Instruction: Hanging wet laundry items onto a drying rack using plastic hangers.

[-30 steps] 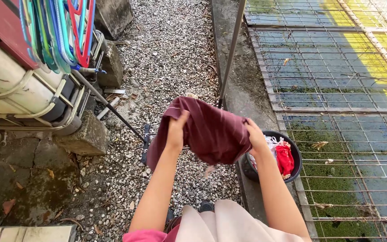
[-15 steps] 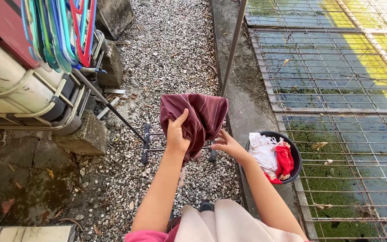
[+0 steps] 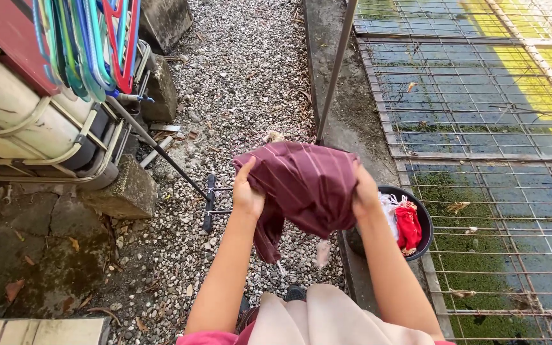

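I hold a maroon pleated garment (image 3: 301, 182) spread in front of me over gravel ground. My left hand (image 3: 248, 195) grips its left edge, thumb on top of the cloth. My right hand (image 3: 364, 193) grips its right edge, fingers partly hidden behind the fabric. A loose end of the garment hangs down below my left hand. Just right of my right arm stands a black bucket (image 3: 424, 220) with white and red laundry (image 3: 404, 220) in it.
Coloured plastic hangers (image 3: 87, 45) hang at the upper left above a white tank in a metal frame (image 3: 33, 128). A slanted metal pole (image 3: 335, 70) rises ahead. A wire mesh grid (image 3: 480, 128) covers mossy ground at right. Concrete blocks (image 3: 129, 191) sit left.
The garment hung bunched from my left hand while my right hand was lower; now both hands hold it stretched wide between them.
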